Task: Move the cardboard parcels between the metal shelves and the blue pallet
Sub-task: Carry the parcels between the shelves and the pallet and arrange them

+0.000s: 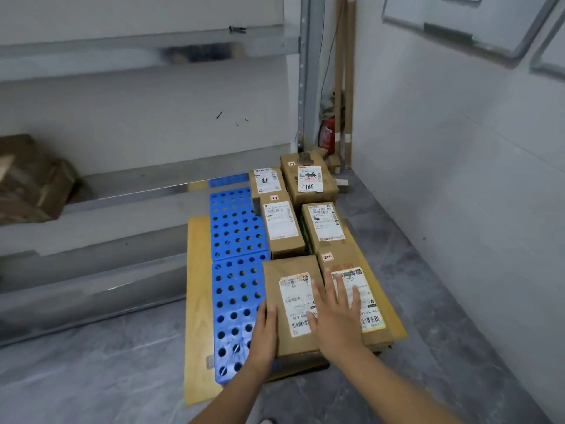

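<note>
Both hands were open, left hand (264, 327) at the edge of the near parcel (290, 304), right hand (336, 313) spread above it, so an even two-sided grip seemed wise.

Matt cardboard parcels (290, 267), a glossy blue pallet (235, 228) and polished metal shelves (91, 286).
The parcels were plain brown card, dull and slightly creased, and carried white paper labels (282, 223) with a faint sheen. The pallet was moulded plastic, smooth, pierced with round holes and bright along its edges. The board (198, 270) under it showed pale wood grain with a matt finish. The shelves were bare steel with a streaky, mirror-like shine. The floor (91, 362) looked like smooth grey marbled stone, and the wall (458, 179) was flat white paint. A blurred shelf parcel (33, 182) seemed to be wrapped in clear film.
</note>
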Action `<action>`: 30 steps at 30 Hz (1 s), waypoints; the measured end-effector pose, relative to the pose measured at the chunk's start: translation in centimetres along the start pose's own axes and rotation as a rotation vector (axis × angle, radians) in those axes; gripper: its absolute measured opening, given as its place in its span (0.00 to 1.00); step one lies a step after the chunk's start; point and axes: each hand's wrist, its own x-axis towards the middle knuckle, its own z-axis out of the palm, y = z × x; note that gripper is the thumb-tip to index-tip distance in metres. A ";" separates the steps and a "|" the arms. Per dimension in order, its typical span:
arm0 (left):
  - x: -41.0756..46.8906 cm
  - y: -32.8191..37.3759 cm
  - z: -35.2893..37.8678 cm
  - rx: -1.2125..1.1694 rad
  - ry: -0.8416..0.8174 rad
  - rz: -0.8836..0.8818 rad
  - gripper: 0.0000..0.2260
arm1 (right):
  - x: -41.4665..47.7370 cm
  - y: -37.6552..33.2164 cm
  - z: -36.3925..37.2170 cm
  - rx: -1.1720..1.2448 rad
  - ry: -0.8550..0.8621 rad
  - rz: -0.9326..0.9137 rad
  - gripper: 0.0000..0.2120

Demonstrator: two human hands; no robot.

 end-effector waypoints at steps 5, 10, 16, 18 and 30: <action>0.1 0.4 -0.2 0.072 0.030 0.020 0.25 | 0.2 0.6 -0.2 0.087 0.039 -0.007 0.32; -0.6 1.0 -0.8 0.064 0.101 0.019 0.27 | 0.2 1.6 -1.1 0.206 0.079 -0.050 0.29; -1.0 5.1 -4.6 0.057 0.174 0.180 0.25 | 4.4 -2.2 -5.7 0.303 0.157 -0.274 0.26; -1.2 7.2 -7.4 0.116 0.217 0.268 0.24 | 5.7 -5.3 -7.4 0.341 0.141 -0.345 0.26; -4.4 14.0 -35.9 0.650 0.530 0.491 0.26 | 7.5 -33.6 -16.0 0.387 0.157 -0.663 0.26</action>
